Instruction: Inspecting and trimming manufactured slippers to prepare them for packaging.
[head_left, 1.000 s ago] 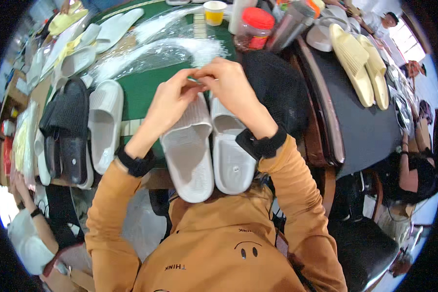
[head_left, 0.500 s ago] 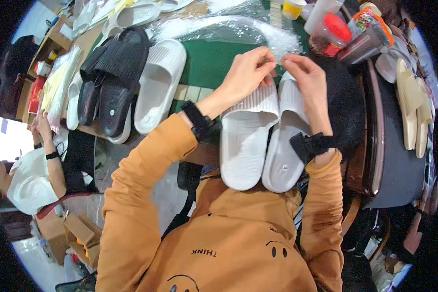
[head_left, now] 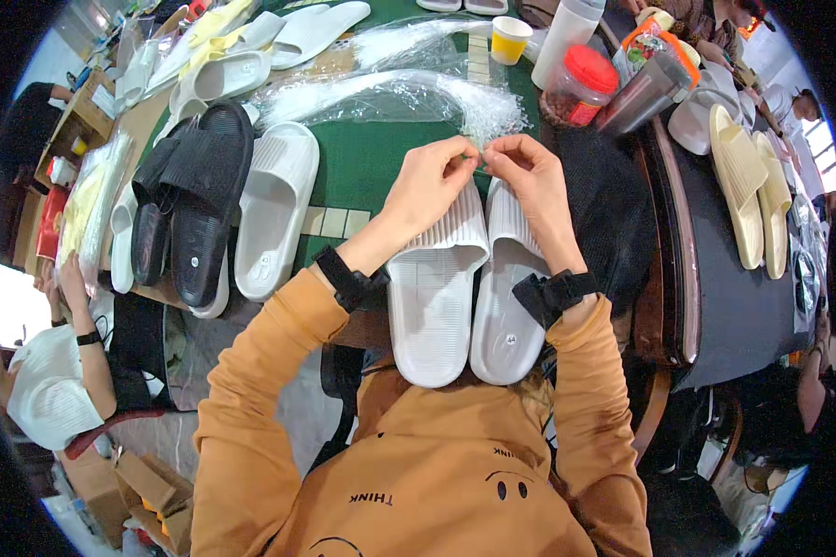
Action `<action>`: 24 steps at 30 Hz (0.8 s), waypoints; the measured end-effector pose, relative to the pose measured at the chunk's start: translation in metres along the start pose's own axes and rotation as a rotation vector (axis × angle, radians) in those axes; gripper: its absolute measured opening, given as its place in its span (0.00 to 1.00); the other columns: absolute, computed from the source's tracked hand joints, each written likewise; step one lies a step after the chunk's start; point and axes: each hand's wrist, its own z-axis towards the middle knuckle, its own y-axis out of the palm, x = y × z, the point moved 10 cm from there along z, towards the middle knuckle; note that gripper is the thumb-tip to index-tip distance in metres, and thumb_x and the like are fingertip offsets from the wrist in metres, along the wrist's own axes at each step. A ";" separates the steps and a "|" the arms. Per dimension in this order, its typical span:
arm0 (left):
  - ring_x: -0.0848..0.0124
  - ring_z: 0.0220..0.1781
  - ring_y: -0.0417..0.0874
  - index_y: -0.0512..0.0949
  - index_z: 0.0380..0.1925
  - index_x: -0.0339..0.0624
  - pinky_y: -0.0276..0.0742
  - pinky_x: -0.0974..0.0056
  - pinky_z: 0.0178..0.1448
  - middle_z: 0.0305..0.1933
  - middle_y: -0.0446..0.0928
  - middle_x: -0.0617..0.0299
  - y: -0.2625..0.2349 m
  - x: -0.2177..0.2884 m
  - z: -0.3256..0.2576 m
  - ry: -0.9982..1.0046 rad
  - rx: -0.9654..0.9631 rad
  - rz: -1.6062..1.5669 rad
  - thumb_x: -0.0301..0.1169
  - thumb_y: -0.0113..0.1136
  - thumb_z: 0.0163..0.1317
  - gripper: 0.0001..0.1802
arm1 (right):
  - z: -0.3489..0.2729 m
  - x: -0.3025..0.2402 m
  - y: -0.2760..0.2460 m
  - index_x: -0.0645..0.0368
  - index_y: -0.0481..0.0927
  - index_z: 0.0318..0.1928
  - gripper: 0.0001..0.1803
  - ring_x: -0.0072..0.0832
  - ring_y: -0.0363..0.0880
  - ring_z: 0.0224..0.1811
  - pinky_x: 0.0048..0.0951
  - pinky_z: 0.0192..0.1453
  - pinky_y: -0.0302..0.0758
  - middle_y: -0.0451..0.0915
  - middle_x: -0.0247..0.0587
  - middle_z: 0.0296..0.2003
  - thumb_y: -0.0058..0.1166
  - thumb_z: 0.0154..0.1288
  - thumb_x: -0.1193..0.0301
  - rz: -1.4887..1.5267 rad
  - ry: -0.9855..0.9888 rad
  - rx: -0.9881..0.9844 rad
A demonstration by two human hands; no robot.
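Two hands pinching at the toe end of a pale slipper pair, mid-frame.

The left hand (head_left: 432, 181) and right hand (head_left: 529, 181) meet fingertip to fingertip above the white slippers (head_left: 464, 288), each nipping something too small to make out. Just above lies a crinkled clear plastic bag (head_left: 409, 93). A red-lidded jar (head_left: 581, 84) stands upper right; black slippers (head_left: 195, 204) lie at left on the green table (head_left: 362, 167).

Open green mat (head_left: 367, 167) lies left of my left hand (head_left: 429, 186). Ahead, clear plastic bags (head_left: 390, 93) block the way. Right of my right hand (head_left: 529, 186), a red-lidded jar (head_left: 581, 88) and dark tumbler (head_left: 643, 93) crowd the table edge.
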 end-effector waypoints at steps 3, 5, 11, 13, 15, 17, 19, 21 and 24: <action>0.72 0.28 0.75 0.78 0.39 0.34 0.72 0.66 0.34 0.28 0.77 0.57 -0.001 0.002 0.000 0.092 0.015 0.031 0.26 0.58 0.64 0.06 | 0.002 0.001 0.003 0.63 0.83 0.38 0.07 0.16 0.78 0.34 0.19 0.40 0.74 0.83 0.31 0.31 0.62 0.62 0.73 -0.001 -0.035 -0.015; 0.69 0.30 0.78 0.78 0.39 0.34 0.73 0.65 0.35 0.32 0.78 0.55 -0.002 0.003 -0.001 0.103 0.031 0.098 0.25 0.58 0.64 0.06 | 0.002 -0.002 0.003 0.63 0.83 0.38 0.07 0.16 0.78 0.34 0.19 0.40 0.74 0.83 0.31 0.31 0.62 0.61 0.73 -0.033 -0.052 -0.016; 0.64 0.32 0.80 0.77 0.39 0.33 0.75 0.63 0.37 0.34 0.78 0.53 -0.003 0.010 -0.002 0.105 0.064 0.065 0.24 0.58 0.63 0.06 | 0.000 -0.004 0.002 0.63 0.82 0.36 0.06 0.17 0.78 0.33 0.21 0.39 0.74 0.82 0.33 0.29 0.62 0.60 0.73 -0.160 -0.038 -0.030; 0.63 0.33 0.80 0.77 0.39 0.33 0.75 0.63 0.37 0.34 0.78 0.52 -0.004 0.007 -0.003 0.082 0.046 0.106 0.23 0.57 0.63 0.06 | -0.002 -0.010 0.005 0.63 0.82 0.36 0.06 0.17 0.79 0.33 0.22 0.39 0.74 0.83 0.33 0.29 0.62 0.60 0.74 -0.192 -0.070 -0.034; 0.62 0.33 0.80 0.77 0.38 0.33 0.75 0.63 0.37 0.33 0.78 0.52 -0.007 0.005 -0.004 0.113 0.060 0.131 0.22 0.56 0.63 0.05 | -0.004 -0.013 0.012 0.64 0.82 0.36 0.06 0.18 0.80 0.34 0.22 0.40 0.75 0.83 0.34 0.30 0.62 0.61 0.73 -0.174 -0.064 -0.058; 0.62 0.32 0.80 0.77 0.38 0.33 0.74 0.62 0.37 0.33 0.78 0.51 -0.005 0.005 -0.003 0.103 0.050 0.112 0.22 0.56 0.63 0.05 | -0.005 -0.013 0.010 0.65 0.82 0.36 0.07 0.18 0.80 0.35 0.22 0.41 0.76 0.84 0.34 0.31 0.62 0.62 0.73 -0.190 -0.063 -0.060; 0.62 0.32 0.80 0.76 0.38 0.33 0.74 0.62 0.37 0.32 0.78 0.51 -0.004 0.004 -0.003 0.088 0.056 0.099 0.22 0.56 0.63 0.05 | -0.006 -0.014 0.009 0.65 0.83 0.37 0.07 0.18 0.80 0.35 0.22 0.41 0.76 0.84 0.34 0.31 0.61 0.62 0.73 -0.181 -0.050 -0.056; 0.62 0.33 0.81 0.76 0.38 0.33 0.74 0.62 0.37 0.33 0.79 0.51 -0.004 0.002 -0.004 0.078 0.066 0.079 0.22 0.56 0.63 0.05 | -0.006 -0.009 0.009 0.65 0.83 0.38 0.07 0.18 0.80 0.34 0.22 0.40 0.75 0.84 0.34 0.31 0.61 0.63 0.73 -0.192 -0.018 -0.048; 0.61 0.34 0.81 0.77 0.38 0.32 0.75 0.62 0.38 0.34 0.79 0.51 -0.002 0.005 -0.003 0.077 0.036 0.121 0.22 0.56 0.63 0.05 | -0.006 -0.013 0.006 0.64 0.83 0.37 0.07 0.17 0.79 0.34 0.22 0.39 0.75 0.84 0.33 0.31 0.62 0.62 0.73 -0.188 -0.020 -0.030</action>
